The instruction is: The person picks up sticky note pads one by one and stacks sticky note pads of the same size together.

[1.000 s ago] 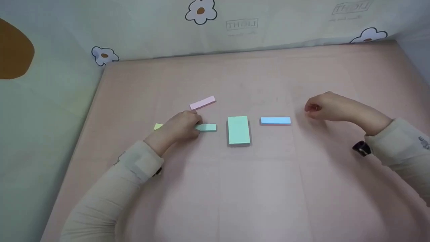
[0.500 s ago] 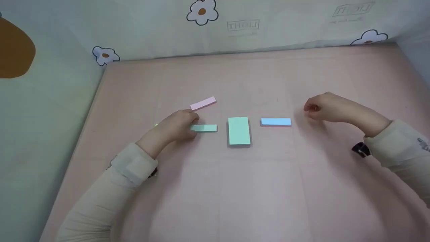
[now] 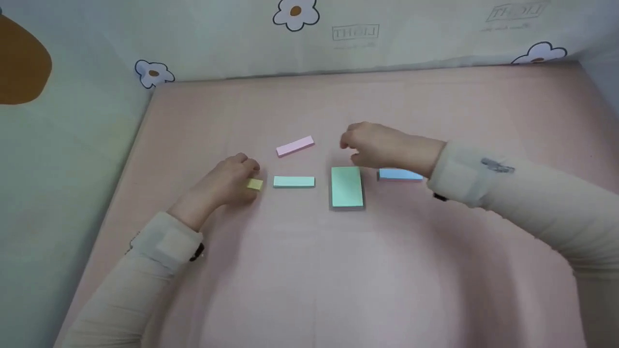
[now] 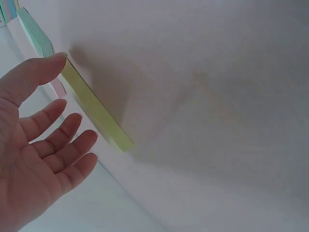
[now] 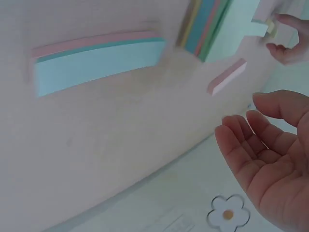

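Note:
Over a narrow yellow sticky-note pad [image 3: 255, 184] is my left hand [image 3: 225, 182], its fingers spread around the pad's sides. The left wrist view has the thumb [image 4: 52, 68] right at one end of this pad, while the other fingers stand apart from it. My right hand [image 3: 379, 144] hovers past the far edge of a larger mint-green sticky-note pad [image 3: 346, 188], fingers loosely bent and holding nothing. To its left lies a slanted pink strip pad [image 3: 295, 146]. A mint strip pad [image 3: 294, 182] sits between the yellow one and the large pad.
A blue strip pad [image 3: 399, 175] lies right of the large pad, partly hidden by the right forearm. Pink cloth [image 3: 309, 270] covers the table. Flower-printed fabric walls [image 3: 232, 38] rise at the back and left.
My left hand has left the mint strip pad and moved left to the yellow one. My right hand has swung left from beyond the blue pad to above the large pad.

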The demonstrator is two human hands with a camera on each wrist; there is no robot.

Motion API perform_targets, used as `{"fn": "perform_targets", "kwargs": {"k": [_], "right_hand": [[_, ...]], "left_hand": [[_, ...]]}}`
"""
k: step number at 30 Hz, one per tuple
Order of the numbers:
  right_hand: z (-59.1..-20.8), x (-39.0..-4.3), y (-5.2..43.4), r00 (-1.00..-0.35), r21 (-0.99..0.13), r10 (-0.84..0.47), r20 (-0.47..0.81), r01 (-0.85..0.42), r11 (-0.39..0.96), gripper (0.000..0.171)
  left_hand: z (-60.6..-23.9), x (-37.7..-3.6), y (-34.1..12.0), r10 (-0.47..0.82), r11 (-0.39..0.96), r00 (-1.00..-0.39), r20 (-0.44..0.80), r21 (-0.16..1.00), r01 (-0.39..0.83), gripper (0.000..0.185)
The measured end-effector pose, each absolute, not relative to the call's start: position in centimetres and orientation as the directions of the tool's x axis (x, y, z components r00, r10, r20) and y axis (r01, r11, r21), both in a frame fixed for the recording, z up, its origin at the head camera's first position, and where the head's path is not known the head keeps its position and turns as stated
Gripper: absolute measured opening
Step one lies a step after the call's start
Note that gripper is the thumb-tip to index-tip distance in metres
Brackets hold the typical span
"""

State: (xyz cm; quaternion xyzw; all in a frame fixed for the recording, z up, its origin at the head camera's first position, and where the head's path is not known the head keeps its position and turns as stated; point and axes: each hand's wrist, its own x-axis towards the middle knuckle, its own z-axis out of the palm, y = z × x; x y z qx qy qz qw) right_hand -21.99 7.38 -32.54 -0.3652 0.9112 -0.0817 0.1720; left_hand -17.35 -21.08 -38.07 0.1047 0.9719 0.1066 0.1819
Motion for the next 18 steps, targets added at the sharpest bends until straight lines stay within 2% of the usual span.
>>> {"fn": "perform_targets", "kwargs": {"k": [5, 9, 13, 18], "right_hand": [[-33.1, -21.6, 0.8, -0.610, -0.236, -0.676, -0.414, -0.646, 0.726, 0.032], [-34.0, -21.5, -2.8, -0.599, -0.187, -0.615, -0.513, -0.621, 0.761, 0.027], [-34.7, -21.4, -4.6, -0.602, -0.177, -0.569, -0.561, -0.584, 0.792, 0.025], [-35.5, -21.1, -5.2, -0.588, -0.162, -0.569, -0.575, -0.600, 0.783, 0.025]], "left_hand": [[-38.1, -17.8, -21.1, 0.244, 0.956, -0.901, -0.359, 0.246, 0.160, 0.046], [-37.9, -18.2, -21.2, 0.258, 0.955, -0.886, -0.385, 0.241, 0.173, 0.045], [-37.7, -18.5, -21.2, 0.289, 0.951, -0.869, -0.401, 0.225, 0.212, 0.044], [-37.5, -18.8, -20.6, 0.312, 0.948, -0.845, -0.434, 0.197, 0.250, 0.039]]}}
